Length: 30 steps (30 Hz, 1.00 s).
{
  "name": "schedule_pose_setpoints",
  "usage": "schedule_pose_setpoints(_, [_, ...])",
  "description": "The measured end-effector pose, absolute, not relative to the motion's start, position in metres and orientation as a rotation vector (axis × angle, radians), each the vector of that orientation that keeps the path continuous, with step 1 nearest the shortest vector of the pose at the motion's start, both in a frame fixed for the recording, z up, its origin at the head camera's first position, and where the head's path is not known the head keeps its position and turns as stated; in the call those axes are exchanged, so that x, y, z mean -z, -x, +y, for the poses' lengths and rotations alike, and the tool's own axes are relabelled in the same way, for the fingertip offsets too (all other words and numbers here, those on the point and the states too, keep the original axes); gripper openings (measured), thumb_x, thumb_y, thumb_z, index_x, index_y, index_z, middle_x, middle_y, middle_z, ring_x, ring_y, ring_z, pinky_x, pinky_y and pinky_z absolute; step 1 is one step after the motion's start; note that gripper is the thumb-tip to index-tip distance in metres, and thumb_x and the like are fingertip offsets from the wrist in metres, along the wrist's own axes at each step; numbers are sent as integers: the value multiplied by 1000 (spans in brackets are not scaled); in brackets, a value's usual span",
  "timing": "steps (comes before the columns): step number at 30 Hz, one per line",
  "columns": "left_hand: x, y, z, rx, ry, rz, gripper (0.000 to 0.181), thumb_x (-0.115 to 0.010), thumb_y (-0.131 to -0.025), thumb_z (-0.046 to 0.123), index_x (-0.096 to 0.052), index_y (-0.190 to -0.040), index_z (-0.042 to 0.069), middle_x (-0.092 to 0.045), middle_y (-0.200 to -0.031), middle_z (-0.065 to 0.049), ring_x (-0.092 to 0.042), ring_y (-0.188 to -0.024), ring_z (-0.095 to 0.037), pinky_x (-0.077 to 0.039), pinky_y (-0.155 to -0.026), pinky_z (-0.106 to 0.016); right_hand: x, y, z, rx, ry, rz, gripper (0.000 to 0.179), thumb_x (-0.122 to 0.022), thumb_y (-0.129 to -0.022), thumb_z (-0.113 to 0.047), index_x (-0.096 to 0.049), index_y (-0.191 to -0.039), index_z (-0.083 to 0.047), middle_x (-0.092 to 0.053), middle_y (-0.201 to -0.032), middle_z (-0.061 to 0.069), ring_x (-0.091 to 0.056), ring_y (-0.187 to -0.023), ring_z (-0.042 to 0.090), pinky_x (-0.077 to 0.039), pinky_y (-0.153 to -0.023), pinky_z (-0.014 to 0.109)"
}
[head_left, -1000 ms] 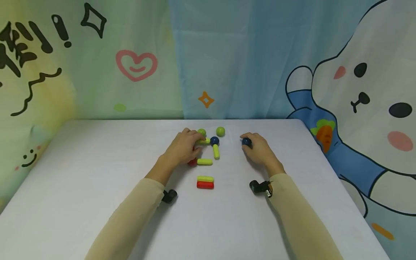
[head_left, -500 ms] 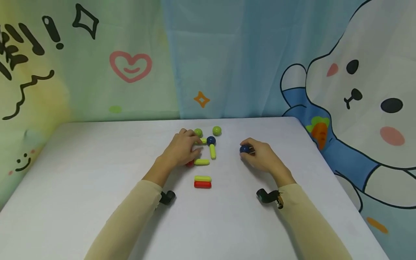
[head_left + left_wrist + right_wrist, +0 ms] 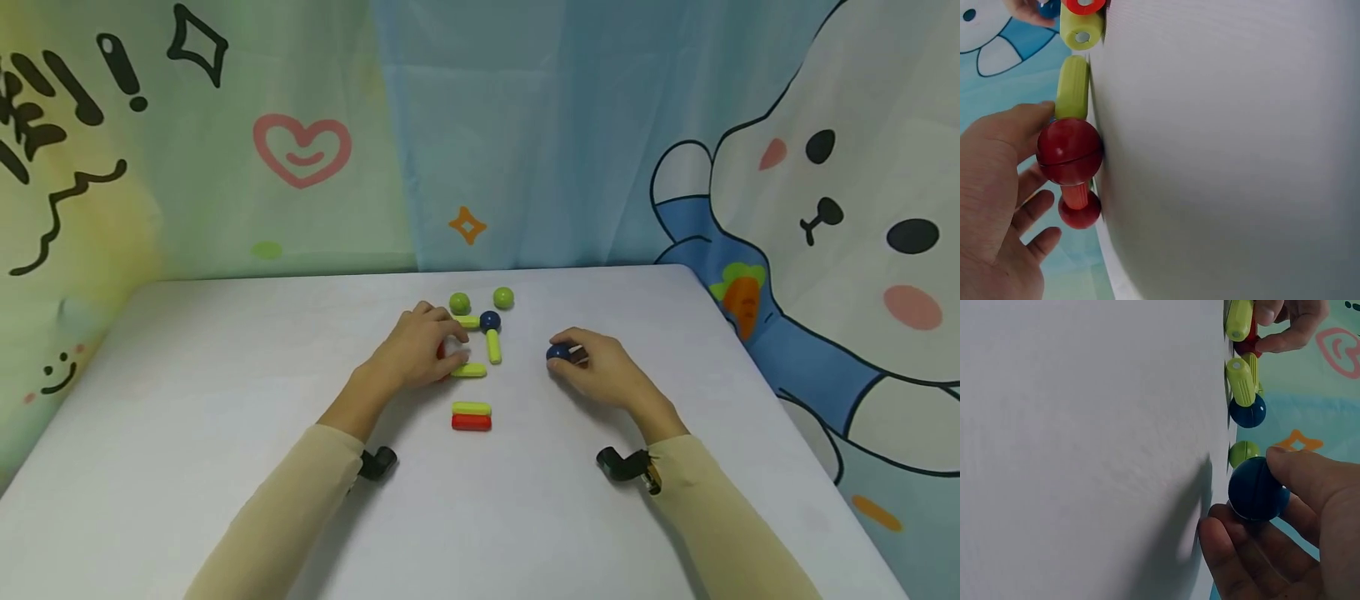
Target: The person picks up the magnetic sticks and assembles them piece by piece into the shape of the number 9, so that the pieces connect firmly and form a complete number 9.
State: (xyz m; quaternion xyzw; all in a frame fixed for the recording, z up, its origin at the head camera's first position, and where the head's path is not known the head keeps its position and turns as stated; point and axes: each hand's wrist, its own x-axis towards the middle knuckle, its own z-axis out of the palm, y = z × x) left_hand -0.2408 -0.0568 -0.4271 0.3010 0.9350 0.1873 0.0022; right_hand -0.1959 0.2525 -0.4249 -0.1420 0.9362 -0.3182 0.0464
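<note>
My right hand [image 3: 603, 367] pinches a dark blue toy ball [image 3: 1259, 489] between thumb and fingers, seen large in the right wrist view. My left hand [image 3: 416, 346] lies over a row of red parts, its fingers loosely bent and spread, thumb tip beside a yellow-green rod [image 3: 1073, 87]. That rod meets a red ball [image 3: 1070, 150]; behind it are a red rod [image 3: 1075, 195] and a second red ball [image 3: 1079, 210]. My left index finger is partly hidden. Another blue ball [image 3: 490, 322] joins two yellow-green rods, one being the near rod [image 3: 493, 347].
Two green balls [image 3: 503, 297] sit near the table's back edge. A loose yellow-green rod [image 3: 471, 408] and a red rod [image 3: 471, 422] lie side by side nearer me. The white table [image 3: 247, 400] ends at a cartoon-printed curtain [image 3: 525, 133].
My right hand has drawn the blue ball slightly nearer me and left. My left fingers have shifted back from the far yellow-green rod, showing more of it and some red between thumb and index finger.
</note>
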Motion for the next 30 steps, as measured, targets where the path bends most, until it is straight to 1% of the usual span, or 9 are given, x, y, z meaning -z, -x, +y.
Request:
schedule_pose_setpoints(6, [427, 236, -59, -613, -1025, 2893, 35, -79, -90, 39, -75, -119, 19, -67, -123, -4, -51, -121, -26, -41, -100, -49, 430, 195, 248, 981, 432, 2857, 39, -71, -98, -27, -65, -133, -9, -70, -117, 10, -66, -101, 25, -55, -87, 45])
schedule_pose_setpoints(11, [429, 236, -61, -588, -1040, 2871, 36, -84, -85, 39, -76, -116, 22, -70, -121, 3, -49, -125, -26, -40, -97, -47, 432, 195, 245, 1010, 489, 2834, 38, -73, -96, -24, -66, -131, -11, -69, -115, 7, -64, -97, 23, -55, -84, 41])
schedule_pose_setpoints(17, [431, 233, -60, -479, -1006, 2823, 35, -82, -87, 41, -77, -117, 25, -71, -118, 7, -46, -126, -24, -38, -94, -44, 437, 196, 240, 1058, 571, 2791, 36, -76, -93, -18, -68, -127, -12, -67, -121, 7, -65, -98, 23, -56, -88, 42])
schedule_pose_setpoints(24, [430, 233, -57, -415, -1068, 2835, 24, -80, -89, 38, -79, -109, 26, -70, -106, 7, -45, -121, -24, -37, -90, -45, 438, 197, 236, 1080, 559, 2775, 37, -78, -91, -15, -65, -126, -12, -67, -119, 7, -66, -98, 23, -58, -87, 40])
schedule_pose_setpoints(30, [428, 232, -56, -426, -1046, 2828, 24, -80, -89, 37, -79, -110, 26, -73, -109, 7, -49, -116, -22, -37, -93, -45, 436, 198, 228, 1132, 568, 2732, 44, -79, -91, -15, -63, -131, -10, -66, -126, 9, -69, -103, 24, -59, -89, 38])
